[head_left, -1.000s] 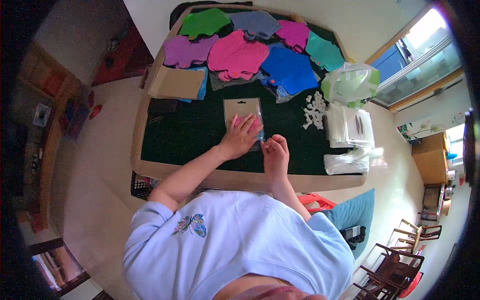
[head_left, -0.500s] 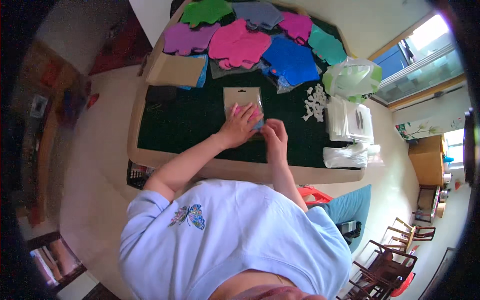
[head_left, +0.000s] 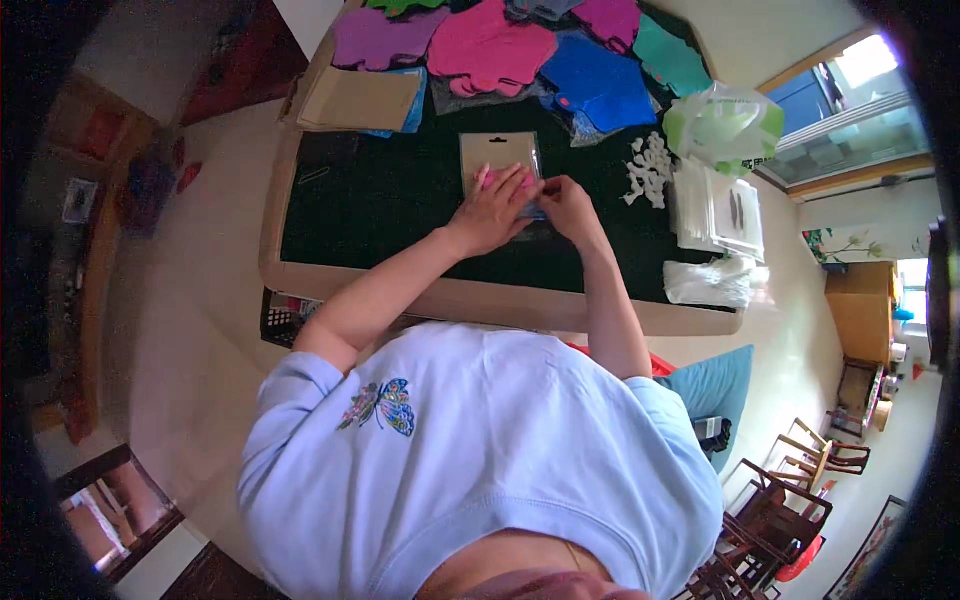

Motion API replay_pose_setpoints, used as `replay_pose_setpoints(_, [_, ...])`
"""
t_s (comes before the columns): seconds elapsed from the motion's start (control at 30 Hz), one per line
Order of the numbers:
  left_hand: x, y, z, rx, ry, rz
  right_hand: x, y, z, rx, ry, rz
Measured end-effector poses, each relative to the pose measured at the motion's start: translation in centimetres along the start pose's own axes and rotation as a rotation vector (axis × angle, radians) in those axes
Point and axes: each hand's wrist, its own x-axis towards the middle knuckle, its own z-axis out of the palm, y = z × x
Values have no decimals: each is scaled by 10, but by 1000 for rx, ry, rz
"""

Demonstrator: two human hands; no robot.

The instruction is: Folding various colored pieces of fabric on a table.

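Observation:
In front of me on the dark green table top [head_left: 360, 220] lies a clear plastic bag [head_left: 537, 150] with a brown card [head_left: 485, 152] in it, a hang hole at its top. A pink piece [head_left: 528, 182] shows between my fingers, with some blue below. My left hand [head_left: 488, 217] rests flat over the bag's lower half, fingers spread, hiding much of the pink piece. At the bag's right edge my right hand [head_left: 572, 213] is closed in a pinch, its fingertips touching that edge beside my left fingers.
Flat stacks in purple [head_left: 385, 38], pink [head_left: 492, 45], blue [head_left: 600, 85] and teal [head_left: 670, 55] line the far side. Brown cards [head_left: 358, 98] lie at far left. On the right are small white pieces [head_left: 648, 170], a green-white plastic bag [head_left: 725, 125] and clear bags [head_left: 712, 210].
My right hand has moved up and inward to the bag's right edge. My left hand stays flat on the bag. The whole view has shifted slightly.

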Motion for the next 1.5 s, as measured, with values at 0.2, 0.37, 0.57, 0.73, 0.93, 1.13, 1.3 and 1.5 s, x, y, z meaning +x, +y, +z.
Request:
replay_pose_setpoints(0.2, [2,1,-3,-22,16,40,10,30,8,137,-110,-42])
replay_pose_setpoints(0.37, [1,-6,-8,-65,75,3,-1,-5,-6,655,-260,184])
replay_pose_setpoints(0.57, [9,7,-30,-168,305,59,18,11,5,784,-168,132])
replay_pose_setpoints(0.73, [14,7,-27,-194,303,92,29,15,19,742,-104,80])
replay_pose_setpoints(0.93, [18,1,-25,-178,160,115,24,12,20,864,-108,148])
replay_pose_setpoints(1.13, [27,4,-29,-247,57,144,28,29,26,829,-115,70])
replay_pose_setpoints(1.3, [29,5,-41,-526,-40,50,27,23,23,768,-117,89])
replay_pose_setpoints(1.5, [29,2,-30,-470,-3,50,25,17,22,864,-92,108])
